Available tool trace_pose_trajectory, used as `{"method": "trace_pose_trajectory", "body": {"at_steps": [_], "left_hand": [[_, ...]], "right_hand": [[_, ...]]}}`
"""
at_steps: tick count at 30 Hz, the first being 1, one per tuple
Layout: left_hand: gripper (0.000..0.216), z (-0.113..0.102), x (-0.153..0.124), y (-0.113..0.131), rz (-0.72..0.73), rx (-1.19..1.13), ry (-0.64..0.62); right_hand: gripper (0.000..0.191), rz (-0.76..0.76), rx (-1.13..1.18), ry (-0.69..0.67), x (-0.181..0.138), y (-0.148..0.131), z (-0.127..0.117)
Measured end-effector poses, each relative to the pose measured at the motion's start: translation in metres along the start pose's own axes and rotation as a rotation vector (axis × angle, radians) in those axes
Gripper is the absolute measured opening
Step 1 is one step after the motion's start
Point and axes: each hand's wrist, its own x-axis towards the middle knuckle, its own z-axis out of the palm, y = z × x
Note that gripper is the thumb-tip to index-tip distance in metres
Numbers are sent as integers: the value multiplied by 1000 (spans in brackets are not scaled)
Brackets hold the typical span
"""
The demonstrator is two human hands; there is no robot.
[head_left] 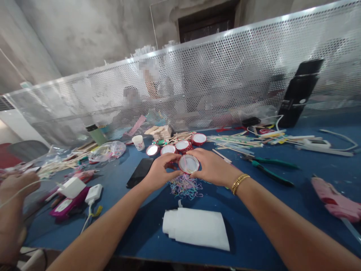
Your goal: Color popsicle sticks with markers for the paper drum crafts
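Observation:
Between my two hands, over the middle of the table, is a small round red-rimmed piece with a pale face, like a jar lid. My left hand grips its left edge with thumb and fingers. On its right edge my right hand does the same; a gold bracelet circles that wrist. Just beyond my fingers stand several similar red-rimmed rounds, some seemingly stacked. Below the held piece lies a tangle of thin pastel strands. Closer to me rests a folded white cloth-like roll.
Left of my hands are a black phone, a paper cup and white chargers. Another person's hand is at far left. Green-handled pliers, a pink glue gun and thin sticks lie right. A perforated screen stands behind.

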Motion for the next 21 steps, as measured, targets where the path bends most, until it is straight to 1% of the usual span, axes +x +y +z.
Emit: {"method": "trace_pose_trajectory", "body": {"at_steps": [4,12,15,16,18,19,21], "left_hand": [[45,2,0,-1,-5,-11,9],[49,3,1,-4,30,-19,3],[49,5,1,-6,-14,32,29],[48,5,2,-7,-36,49,46],[44,5,3,-9,-75,71,87],[41,5,3,-11,-91,76,107],[35,3,4,-14,-116,90,141]], "right_hand": [[47,11,-6,-13,0,0,1],[53,20,4,-17,2,-1,1],[59,51,37,-30,3,4,1],[63,64,80,-29,3,7,0],[68,97,243,-39,4,10,0],[67,114,341,-56,5,11,0],[56,138,518,-130,5,10,0]]}}
